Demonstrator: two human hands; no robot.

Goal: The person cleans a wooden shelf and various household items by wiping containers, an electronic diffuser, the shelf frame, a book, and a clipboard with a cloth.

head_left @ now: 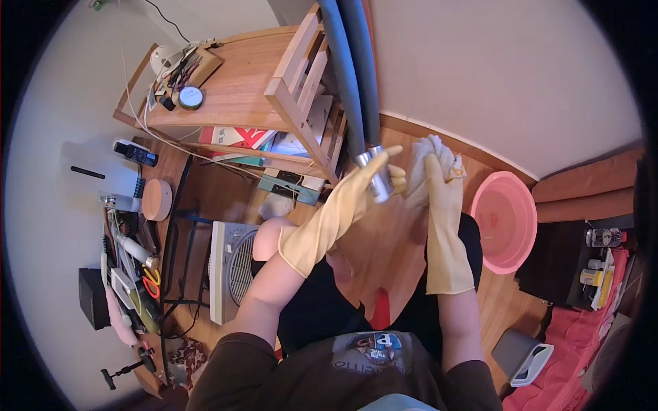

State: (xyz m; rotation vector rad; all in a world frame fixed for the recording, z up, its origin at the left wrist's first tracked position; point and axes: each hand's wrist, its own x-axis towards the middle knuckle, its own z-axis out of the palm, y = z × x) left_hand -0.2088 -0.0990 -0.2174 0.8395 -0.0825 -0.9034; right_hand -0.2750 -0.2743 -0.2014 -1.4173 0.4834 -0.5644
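Cylinder (380,191), silver, is what I see gripped in the gloved left hand (363,179), near the middle of the frame. Just right of it, the gloved right hand (439,181) clutches a white cloth (442,149). Farther right I have a pink basin (506,204) on the wooden floor (386,250); a wooden shelf (243,72) stands upper left.

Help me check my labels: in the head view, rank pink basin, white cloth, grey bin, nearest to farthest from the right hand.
1. White cloth: held in the right hand.
2. Pink basin: to its right.
3. Grey bin: lower right.
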